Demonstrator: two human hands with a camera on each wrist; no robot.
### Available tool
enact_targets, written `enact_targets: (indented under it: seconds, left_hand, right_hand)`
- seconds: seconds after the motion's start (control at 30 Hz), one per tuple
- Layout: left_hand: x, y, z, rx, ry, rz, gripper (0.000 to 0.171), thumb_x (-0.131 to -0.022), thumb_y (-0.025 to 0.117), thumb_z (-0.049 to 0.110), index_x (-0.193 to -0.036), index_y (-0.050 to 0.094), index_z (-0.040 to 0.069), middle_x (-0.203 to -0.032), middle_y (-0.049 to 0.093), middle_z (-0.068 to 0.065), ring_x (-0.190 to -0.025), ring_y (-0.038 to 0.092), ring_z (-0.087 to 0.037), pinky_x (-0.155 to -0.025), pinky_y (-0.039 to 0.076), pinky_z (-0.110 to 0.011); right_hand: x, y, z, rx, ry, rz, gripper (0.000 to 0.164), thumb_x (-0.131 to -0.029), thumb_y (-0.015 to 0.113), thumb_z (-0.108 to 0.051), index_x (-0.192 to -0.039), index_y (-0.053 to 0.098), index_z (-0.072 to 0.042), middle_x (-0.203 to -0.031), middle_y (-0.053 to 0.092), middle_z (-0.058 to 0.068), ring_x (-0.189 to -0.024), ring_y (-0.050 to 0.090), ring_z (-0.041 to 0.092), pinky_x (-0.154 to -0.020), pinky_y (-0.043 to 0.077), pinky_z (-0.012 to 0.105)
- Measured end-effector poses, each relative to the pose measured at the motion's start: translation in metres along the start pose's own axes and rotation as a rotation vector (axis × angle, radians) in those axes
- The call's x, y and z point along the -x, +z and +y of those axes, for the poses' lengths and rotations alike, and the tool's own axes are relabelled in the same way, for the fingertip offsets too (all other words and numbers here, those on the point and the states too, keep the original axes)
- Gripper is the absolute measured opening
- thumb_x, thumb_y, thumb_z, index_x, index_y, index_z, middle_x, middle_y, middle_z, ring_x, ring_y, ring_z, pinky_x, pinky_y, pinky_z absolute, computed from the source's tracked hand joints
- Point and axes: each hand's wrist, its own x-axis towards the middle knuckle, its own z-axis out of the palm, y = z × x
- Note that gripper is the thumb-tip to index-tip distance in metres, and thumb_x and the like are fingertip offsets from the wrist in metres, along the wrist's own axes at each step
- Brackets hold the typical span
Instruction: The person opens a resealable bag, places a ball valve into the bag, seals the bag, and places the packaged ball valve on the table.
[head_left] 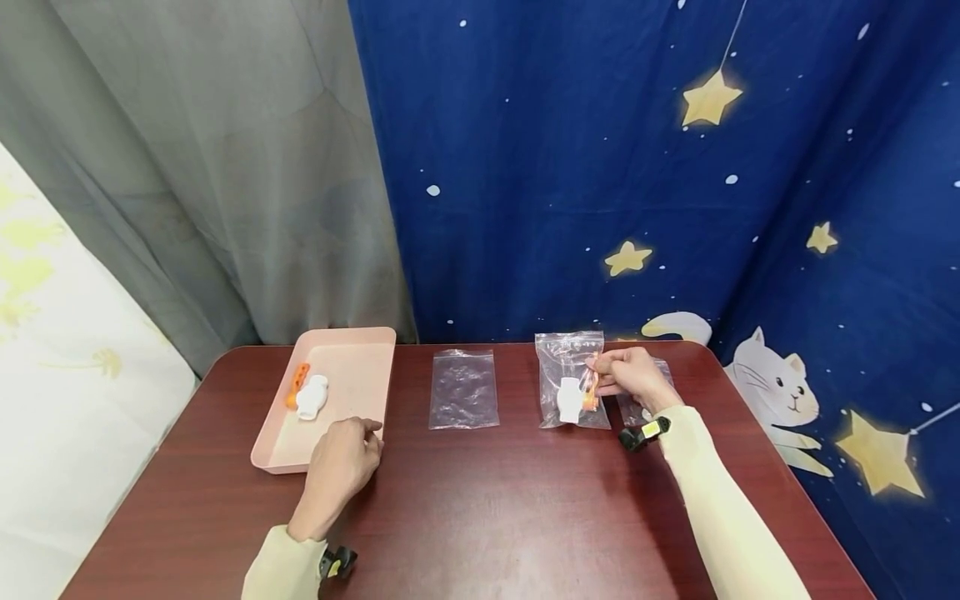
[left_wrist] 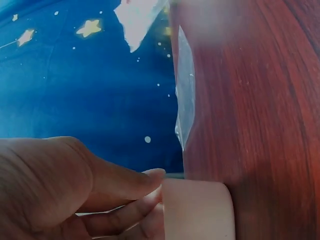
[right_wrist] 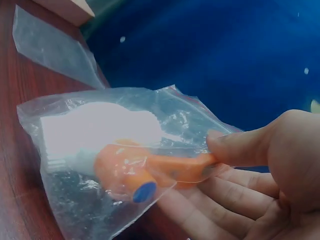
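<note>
A clear zip bag (head_left: 553,367) stands at the back right of the table. Inside it are a white plastic fitting (right_wrist: 100,130) and an orange handle (right_wrist: 165,167) whose round end shows a blue face. With thumb and fingers, my right hand (head_left: 633,375) pinches the orange handle through the bag's right side. My left hand (head_left: 347,458) is at the front right corner of a pink tray (head_left: 363,367), its fingers loosely bent beside the rim. Another orange handle (head_left: 300,375) and white fitting (head_left: 312,397) lie side by side in the tray's left part.
A flat clear bag (head_left: 463,389) lies between the tray and the held bag. Partly under my right wrist is another clear bag (head_left: 632,410). Behind the table's far edge hang a grey curtain (head_left: 225,167) and a blue starry curtain (head_left: 540,167).
</note>
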Motion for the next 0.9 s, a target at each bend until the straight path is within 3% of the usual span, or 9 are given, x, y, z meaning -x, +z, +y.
enact_targets:
  seconds: [0.2,0.53,0.67,0.9]
  left_hand:
    - [0.001,0.000,0.001,-0.040,-0.014,-0.021,0.027,-0.080,0.063,0.002,-0.100,0.080,0.006,-0.068,0.071,0.005,-0.062,0.066,-0.024,-0.057,0.053,-0.044]
    - [-0.003,0.002,0.001,-0.068,-0.013,-0.016,0.019,-0.078,0.067,0.004,-0.092,0.078,0.009,-0.070,0.072,0.005,-0.063,0.065,-0.026,-0.057,0.051,-0.043]
    - [-0.004,0.002,0.001,-0.076,-0.029,-0.046,0.016,-0.078,0.070,0.006,-0.092,0.077,0.010,-0.070,0.071,0.005,-0.063,0.063,-0.024,-0.057,0.050,-0.042]
    - [-0.007,0.003,0.000,-0.073,-0.034,-0.047,0.015,-0.078,0.072,0.008,-0.092,0.077,0.010,-0.067,0.068,0.005,-0.063,0.063,-0.024,-0.056,0.049,-0.041]
  right_hand:
    - [-0.014,-0.001,0.010,0.019,0.072,-0.084,0.038,-0.099,0.065,-0.014,-0.125,0.061,0.014,-0.079,0.071,0.002,-0.069,0.072,0.012,-0.072,0.064,0.032]
    - [-0.029,-0.003,0.016,0.097,0.153,-0.128,0.031,-0.102,0.060,-0.013,-0.119,0.060,0.013,-0.080,0.075,0.005,-0.069,0.073,0.010,-0.069,0.063,0.028]
    - [-0.031,-0.003,0.020,0.178,0.154,-0.101,0.028,-0.101,0.060,-0.012,-0.115,0.064,0.013,-0.078,0.069,0.004,-0.064,0.069,0.009,-0.067,0.063,0.028]
    - [-0.030,0.000,0.021,0.466,0.042,0.059,0.030,-0.096,0.071,-0.026,-0.102,0.073,0.003,-0.069,0.069,0.001,-0.055,0.066,0.007,-0.063,0.060,0.029]
